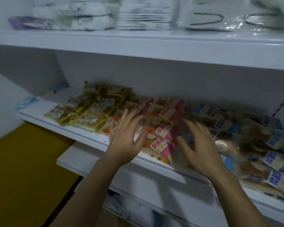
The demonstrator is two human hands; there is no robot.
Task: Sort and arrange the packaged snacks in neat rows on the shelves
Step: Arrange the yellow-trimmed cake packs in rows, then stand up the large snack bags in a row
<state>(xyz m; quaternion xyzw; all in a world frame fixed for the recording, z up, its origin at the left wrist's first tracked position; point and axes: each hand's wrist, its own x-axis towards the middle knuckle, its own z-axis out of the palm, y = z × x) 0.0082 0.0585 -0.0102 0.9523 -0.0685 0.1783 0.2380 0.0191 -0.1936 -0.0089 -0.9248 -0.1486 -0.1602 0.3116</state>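
Packaged snacks lie in rows on the middle white shelf. Yellow-trimmed packs are at the left, pink packs in the middle, blue packs at the right. My left hand hovers with straight, spread fingers at the left edge of the pink packs. My right hand, blurred by motion, is spread over the seam between the pink and blue rows. Neither hand grips a pack.
The upper shelf holds white bagged goods and a stack of plastic-wrapped items. A lower shelf juts out below, with white bags under it. Yellow floor lies at the lower left. A white wall stands at the left.
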